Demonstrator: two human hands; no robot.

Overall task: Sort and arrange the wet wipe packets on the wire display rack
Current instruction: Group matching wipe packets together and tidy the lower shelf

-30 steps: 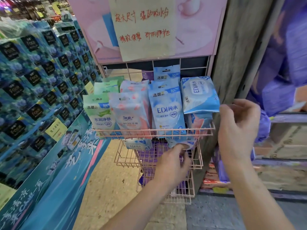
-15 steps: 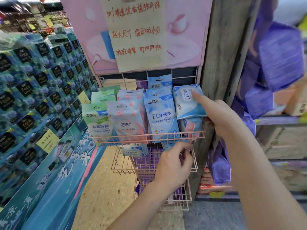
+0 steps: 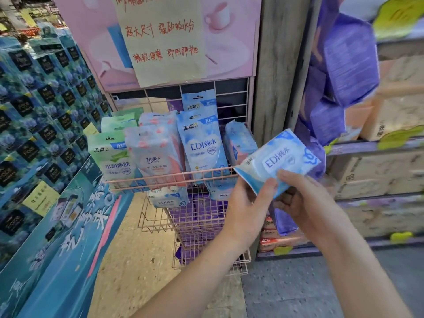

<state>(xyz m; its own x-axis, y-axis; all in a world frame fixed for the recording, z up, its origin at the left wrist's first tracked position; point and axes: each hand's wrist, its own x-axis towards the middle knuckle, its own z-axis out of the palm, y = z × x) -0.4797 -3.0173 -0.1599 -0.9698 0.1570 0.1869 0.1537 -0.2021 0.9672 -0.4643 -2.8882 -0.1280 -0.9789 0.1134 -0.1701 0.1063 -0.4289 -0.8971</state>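
Note:
A pink wire display rack (image 3: 174, 177) holds upright wet wipe packets: green ones (image 3: 110, 157), pink-patterned ones (image 3: 153, 154) and blue EDI ones (image 3: 202, 145). One more packet (image 3: 238, 141) lies tilted at the rack's right end. In front of the rack's right corner I hold a blue EDI packet (image 3: 280, 157) with both hands. My left hand (image 3: 247, 207) grips its lower left edge, thumb on top. My right hand (image 3: 305, 200) holds its lower right part from beneath. Lower wire tiers carry another EDI packet (image 3: 165, 200) and purple packs (image 3: 202, 214).
A handwritten paper sign (image 3: 160, 37) hangs on a pink board above the rack. Stacked blue boxes (image 3: 41, 106) fill the left side. A wooden post (image 3: 277, 65) stands right of the rack, with purple bags (image 3: 344, 65) and shelves of cartons (image 3: 385, 171) beyond.
My right hand has taken the blue EDI packet off the rack's right end and pulled it down toward me. My left hand has risen from the lower tier and joined it on the packet.

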